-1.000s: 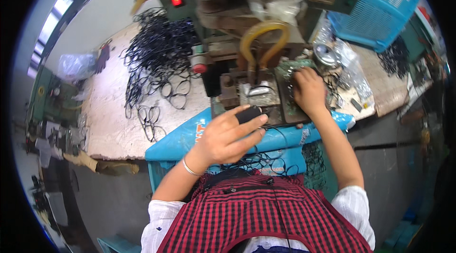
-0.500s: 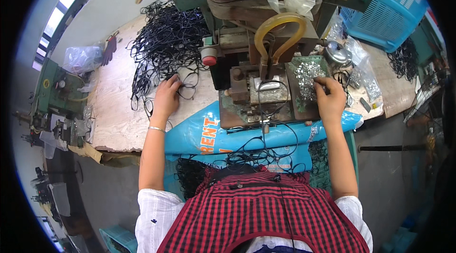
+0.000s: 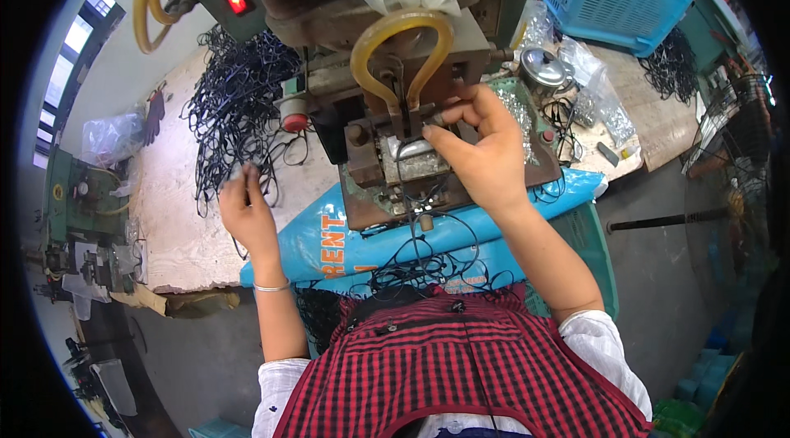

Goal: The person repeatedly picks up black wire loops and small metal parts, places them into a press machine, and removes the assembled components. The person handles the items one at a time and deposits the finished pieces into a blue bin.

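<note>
Right, we're mid-cycle by the look of it, with the busiest spot at the centre of the frame. The right hand (image 3: 494, 154) is at the press (image 3: 329, 14), its thumb and forefinger curled toward each other just beside the metal die (image 3: 415, 166), under the looped yellow tube (image 3: 360, 60). Are those fingers gripping something small? I cannot tell; the tips sit against a cluttered background. One black cord (image 3: 409, 216) runs from the die down toward the lower centre, so I'd judge this one unfinished, with a hand right at it.

Over on the left of the frame, the left hand (image 3: 248, 220) hangs above the surface (image 3: 177, 232), near the lowest strands of a big tangled heap of black cords (image 3: 247, 76). Its thumb and forefinger are drawn close together, but whether a strand is pinched there, I cannot tell.

So, how far along? Plenty of cord lies about: that heap at upper left, more loops (image 3: 420, 269) strewn over the blue sheet (image 3: 300, 253) at lower centre, and a smaller dark bundle (image 3: 671, 64) at upper right. Which are done and which are waiting, the view doesn't settle. Supplies look far from spent, though: small silvery pieces (image 3: 522, 121) lie thick just right of the right hand.
</note>
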Tool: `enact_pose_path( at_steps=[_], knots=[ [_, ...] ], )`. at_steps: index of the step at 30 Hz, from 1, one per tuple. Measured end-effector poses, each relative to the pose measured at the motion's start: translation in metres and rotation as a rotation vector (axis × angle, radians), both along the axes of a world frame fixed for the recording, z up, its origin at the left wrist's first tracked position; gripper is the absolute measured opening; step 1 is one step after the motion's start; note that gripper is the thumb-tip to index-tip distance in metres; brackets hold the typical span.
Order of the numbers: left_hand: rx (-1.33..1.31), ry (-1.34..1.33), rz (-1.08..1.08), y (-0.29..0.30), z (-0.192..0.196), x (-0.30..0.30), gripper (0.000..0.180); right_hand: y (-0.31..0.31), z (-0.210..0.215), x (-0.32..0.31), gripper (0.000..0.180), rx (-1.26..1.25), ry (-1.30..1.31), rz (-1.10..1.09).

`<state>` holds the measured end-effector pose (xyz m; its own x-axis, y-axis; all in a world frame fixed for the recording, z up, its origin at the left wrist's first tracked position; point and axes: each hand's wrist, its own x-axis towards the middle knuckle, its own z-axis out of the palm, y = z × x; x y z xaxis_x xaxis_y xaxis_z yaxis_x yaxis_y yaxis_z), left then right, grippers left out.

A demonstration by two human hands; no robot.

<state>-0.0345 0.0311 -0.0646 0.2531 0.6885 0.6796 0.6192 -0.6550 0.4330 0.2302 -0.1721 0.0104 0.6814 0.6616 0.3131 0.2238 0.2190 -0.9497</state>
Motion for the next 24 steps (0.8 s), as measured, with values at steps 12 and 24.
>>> enact_pose_path(
  at_steps=[12,24],
  knots=[
    [-0.106,-0.63,-0.805,-0.059,0.129,0.092,0.017,0.003,0.017,-0.023,0.052,0.052,0.206,0.091],
    [-1.897,-0.39,-0.941,-0.123,0.113,0.094,0.033,-0.061,-0.086,0.075,0.013,-0.498,-0.867,-0.502]
  ],
)
